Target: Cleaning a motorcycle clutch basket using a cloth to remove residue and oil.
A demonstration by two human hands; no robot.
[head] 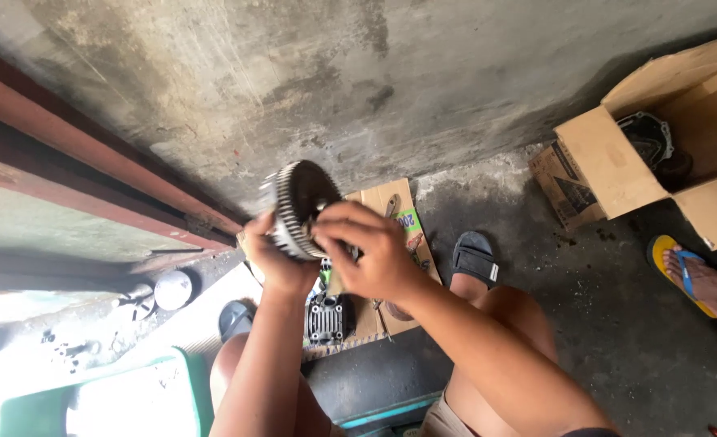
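**Toothed gear held up in both hands**

Two bare forearms rise from the lower centre of the frame. The left hand (273, 259) grips the rim of a round, dark metal toothed gear wheel (298, 206) at mid-frame; the right hand (370, 251) clasps its hub. Below lie a flat cardboard sheet (391, 198) and a finned grey metal engine part (326, 320) on the concrete floor (617, 324).

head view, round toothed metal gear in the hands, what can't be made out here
- Head view: the far face of the round toothed metal gear is turned away; the right hand covers its centre.
- The left hand hides the lower rim.
- The finned grey metal engine part on the flat cardboard sheet is partly behind the arms.
- The open brown cardboard box is cut off at the right edge.
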